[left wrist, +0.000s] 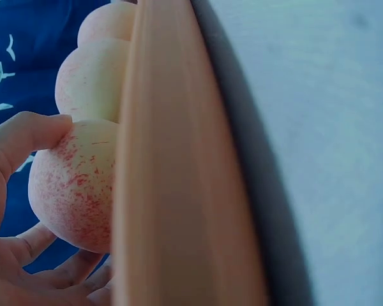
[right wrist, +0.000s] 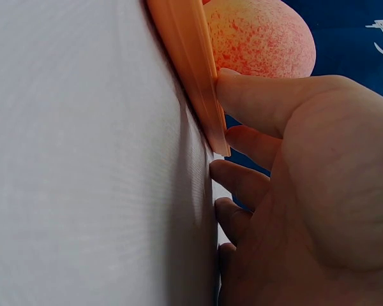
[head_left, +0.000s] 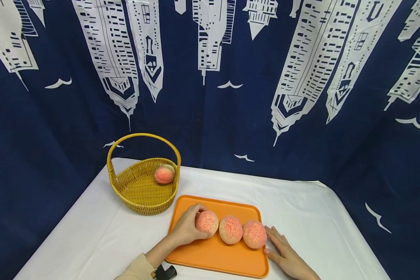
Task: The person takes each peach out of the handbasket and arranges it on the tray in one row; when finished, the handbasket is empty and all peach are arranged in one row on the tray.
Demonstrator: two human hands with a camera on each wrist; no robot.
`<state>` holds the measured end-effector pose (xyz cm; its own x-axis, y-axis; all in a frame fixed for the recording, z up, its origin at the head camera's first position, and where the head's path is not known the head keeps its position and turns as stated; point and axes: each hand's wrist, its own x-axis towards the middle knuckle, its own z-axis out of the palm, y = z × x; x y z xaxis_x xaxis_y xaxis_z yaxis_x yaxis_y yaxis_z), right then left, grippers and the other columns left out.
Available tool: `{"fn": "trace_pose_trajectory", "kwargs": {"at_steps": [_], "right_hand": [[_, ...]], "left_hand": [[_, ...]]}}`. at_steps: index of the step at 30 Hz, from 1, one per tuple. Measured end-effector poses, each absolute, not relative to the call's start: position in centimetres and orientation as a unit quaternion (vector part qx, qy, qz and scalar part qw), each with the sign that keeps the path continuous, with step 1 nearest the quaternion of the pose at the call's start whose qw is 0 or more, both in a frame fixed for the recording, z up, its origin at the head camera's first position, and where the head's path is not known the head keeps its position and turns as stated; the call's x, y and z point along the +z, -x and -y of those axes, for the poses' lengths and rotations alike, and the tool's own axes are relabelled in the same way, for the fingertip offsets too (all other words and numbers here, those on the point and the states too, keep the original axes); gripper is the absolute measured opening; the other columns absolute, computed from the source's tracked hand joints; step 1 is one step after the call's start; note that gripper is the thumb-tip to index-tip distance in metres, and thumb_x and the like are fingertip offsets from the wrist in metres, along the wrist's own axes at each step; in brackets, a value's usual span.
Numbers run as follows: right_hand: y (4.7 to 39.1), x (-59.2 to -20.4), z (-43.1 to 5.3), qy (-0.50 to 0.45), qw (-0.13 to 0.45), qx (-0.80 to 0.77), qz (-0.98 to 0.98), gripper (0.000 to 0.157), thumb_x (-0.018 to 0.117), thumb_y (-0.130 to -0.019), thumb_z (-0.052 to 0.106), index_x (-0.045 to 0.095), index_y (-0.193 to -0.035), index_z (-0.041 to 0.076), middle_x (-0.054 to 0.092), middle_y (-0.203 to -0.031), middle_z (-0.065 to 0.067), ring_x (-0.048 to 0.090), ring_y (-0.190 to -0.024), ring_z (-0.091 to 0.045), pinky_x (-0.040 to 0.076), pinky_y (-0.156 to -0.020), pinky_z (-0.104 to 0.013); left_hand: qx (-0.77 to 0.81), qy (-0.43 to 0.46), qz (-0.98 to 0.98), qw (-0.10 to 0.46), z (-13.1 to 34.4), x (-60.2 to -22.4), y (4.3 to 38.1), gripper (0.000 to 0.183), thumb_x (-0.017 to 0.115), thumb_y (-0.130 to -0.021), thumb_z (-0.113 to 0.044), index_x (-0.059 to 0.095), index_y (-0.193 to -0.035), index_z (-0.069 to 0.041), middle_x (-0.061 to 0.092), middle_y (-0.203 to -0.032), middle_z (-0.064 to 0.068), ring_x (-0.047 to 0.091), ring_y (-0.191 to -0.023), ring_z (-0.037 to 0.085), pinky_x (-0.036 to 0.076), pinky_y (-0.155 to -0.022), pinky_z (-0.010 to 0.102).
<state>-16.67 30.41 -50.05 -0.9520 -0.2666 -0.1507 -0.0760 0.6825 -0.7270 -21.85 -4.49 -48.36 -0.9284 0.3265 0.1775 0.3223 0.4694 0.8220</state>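
Note:
Three pink-speckled peaches lie in a row on an orange tray (head_left: 213, 258). My left hand (head_left: 189, 227) curls its thumb and fingers around the left peach (head_left: 207, 223); the left wrist view shows the thumb on top of that peach (left wrist: 76, 185). Beside it sit the middle peach (head_left: 231, 230) and the right peach (head_left: 254, 234). My right hand (head_left: 285, 252) is at the tray's right edge with its fingers extended. In the right wrist view, its thumb touches the tray rim (right wrist: 191, 64) and the other fingers reach down by the white cloth.
A yellow wicker basket (head_left: 143, 208) with a tall arched handle stands behind and left of the tray. One more peach (head_left: 164, 174) lies inside it, at its right side. White cloth (head_left: 311, 217) covers the table, and a dark blue patterned curtain (head_left: 203, 128) hangs behind.

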Motion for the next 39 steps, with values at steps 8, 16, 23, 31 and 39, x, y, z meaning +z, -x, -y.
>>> {"fn": "trace_pose_trajectory", "kwargs": {"at_steps": [8,16,23,31,39], "right_hand": [[16.6,-50.2,-30.6,0.1,0.129,-0.386,-0.908,0.069,0.058,-0.096,0.037,0.03,-0.154,0.013,0.02,-0.161,-0.018,-0.005,-0.12,0.036,-0.011,-0.093,0.006],[16.6,-50.2,-30.6,0.107,0.12,-0.379,-0.912,0.069,0.058,-0.096,0.036,0.03,-0.154,0.011,0.021,-0.161,-0.019,-0.005,-0.123,0.035,-0.01,-0.094,0.007],[16.7,-50.3,-30.5,0.107,0.115,-0.378,-0.912,0.069,0.058,-0.096,0.036,0.031,-0.153,0.01,0.021,-0.161,-0.019,-0.005,-0.123,0.035,-0.01,-0.094,0.006],[16.8,-50.1,-30.4,0.102,0.121,-0.38,-0.911,0.069,0.058,-0.096,0.037,0.03,-0.154,0.01,0.021,-0.161,-0.019,-0.005,-0.12,0.036,-0.011,-0.093,0.006],[16.9,-50.1,-30.4,0.091,0.133,-0.376,-0.912,0.071,0.058,-0.096,0.039,0.029,-0.155,0.013,0.019,-0.162,-0.016,-0.006,-0.118,0.036,-0.011,-0.093,0.006]], "left_hand": [[0.474,-0.188,-0.86,-0.006,4.2,-48.7,21.8,0.063,0.089,-0.065,-0.032,0.055,-0.116,-0.017,0.057,-0.116,0.002,0.053,-0.109,0.025,0.045,-0.091,0.048],[0.473,-0.189,-0.86,0.002,4.2,-48.8,21.9,0.066,0.09,-0.065,-0.033,0.055,-0.119,-0.017,0.056,-0.117,0.002,0.052,-0.111,0.026,0.044,-0.094,0.05],[0.463,-0.199,-0.864,0.0,4.4,-48.8,22.0,0.071,0.09,-0.064,-0.032,0.054,-0.123,-0.015,0.056,-0.12,0.004,0.052,-0.112,0.026,0.045,-0.094,0.049],[0.486,-0.196,-0.852,-0.007,5.3,-47.7,22.1,0.077,0.09,-0.066,-0.031,0.052,-0.129,-0.009,0.054,-0.125,0.012,0.055,-0.11,0.027,0.048,-0.09,0.044],[0.555,-0.174,-0.808,-0.094,7.9,-44.5,22.7,0.06,0.086,-0.07,-0.015,0.058,-0.123,-0.008,0.058,-0.12,0.012,0.056,-0.11,0.032,0.052,-0.09,0.049]]}}
